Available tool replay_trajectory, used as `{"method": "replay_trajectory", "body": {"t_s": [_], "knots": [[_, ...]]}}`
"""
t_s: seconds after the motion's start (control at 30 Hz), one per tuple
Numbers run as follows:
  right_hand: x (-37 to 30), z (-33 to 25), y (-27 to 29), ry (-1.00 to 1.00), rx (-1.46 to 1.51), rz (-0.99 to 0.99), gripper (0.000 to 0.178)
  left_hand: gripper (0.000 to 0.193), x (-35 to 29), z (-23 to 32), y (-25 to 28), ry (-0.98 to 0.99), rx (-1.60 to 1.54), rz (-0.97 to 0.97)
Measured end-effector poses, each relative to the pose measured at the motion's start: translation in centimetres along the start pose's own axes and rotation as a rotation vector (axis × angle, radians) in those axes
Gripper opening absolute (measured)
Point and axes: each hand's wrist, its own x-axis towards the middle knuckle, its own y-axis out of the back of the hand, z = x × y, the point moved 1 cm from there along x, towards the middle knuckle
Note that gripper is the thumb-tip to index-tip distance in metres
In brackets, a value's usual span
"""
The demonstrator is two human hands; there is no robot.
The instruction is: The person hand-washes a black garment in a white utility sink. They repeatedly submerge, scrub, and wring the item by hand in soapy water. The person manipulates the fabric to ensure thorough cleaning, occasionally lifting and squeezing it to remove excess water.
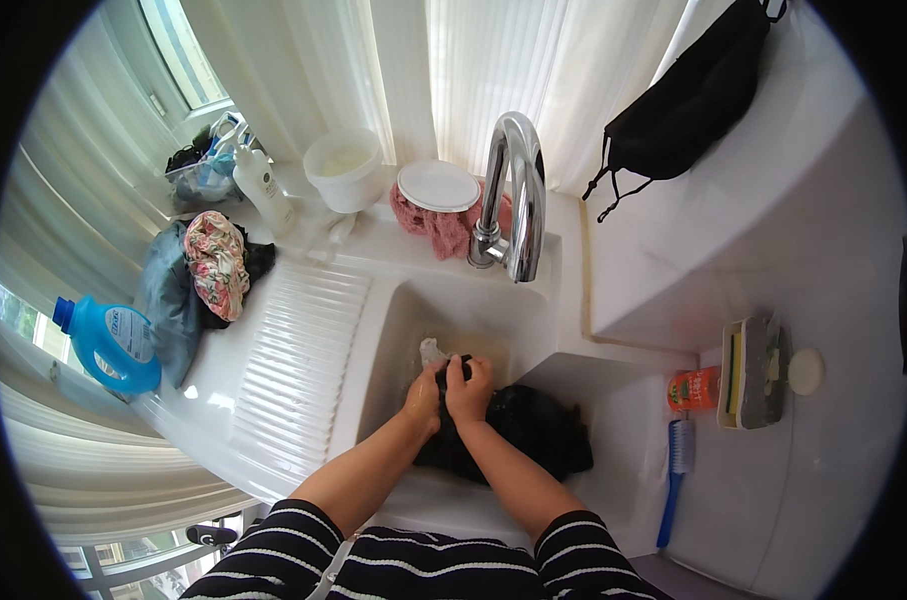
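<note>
Both my hands are low inside the white sink (376, 345), close together over shallow water. My left hand (424, 400) is closed on black cloth, beside a small whitish scrap (430, 352). Fingers of my right hand (469, 388) wrap round the same black cloth (457, 371), which bunches up between the two hands. The rest of the dark fabric (538, 432) lies heaped in the basin, below and to the right of my hands. Part of it is hidden under my forearms.
A chrome faucet (518, 190) arches over the sink's back. Left are a ribbed washboard (298, 350), a blue detergent jug (113, 345), floral cloth (216, 265) and a pump bottle (261, 188). Right are a blue brush (676, 475), an orange container (693, 389) and a hanging black mask (688, 100).
</note>
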Motion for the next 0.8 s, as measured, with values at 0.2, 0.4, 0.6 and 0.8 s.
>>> {"method": "replay_trajectory", "body": {"t_s": [0.2, 0.4, 0.6, 0.8], "knots": [[-6.2, -5.8, 2.8, 0.351, 0.142, -0.258, 0.016, 0.030, 2.2, -1.4, 5.2, 0.179, -0.202, -0.583], [-3.2, -3.1, 3.8, 0.229, -0.038, 0.096, 0.023, 0.030, -6.4, -0.2, -1.1, 0.057, 0.120, -0.004], [-5.7, -5.9, 4.2, 0.331, 0.077, -0.095, 0.023, 0.025, -2.1, -3.0, 2.5, -0.161, -0.107, -0.229], [-5.2, -4.8, 4.1, 0.255, 0.141, 0.008, 0.015, 0.022, -5.6, 0.1, -0.2, -0.159, 0.331, -0.026]]}}
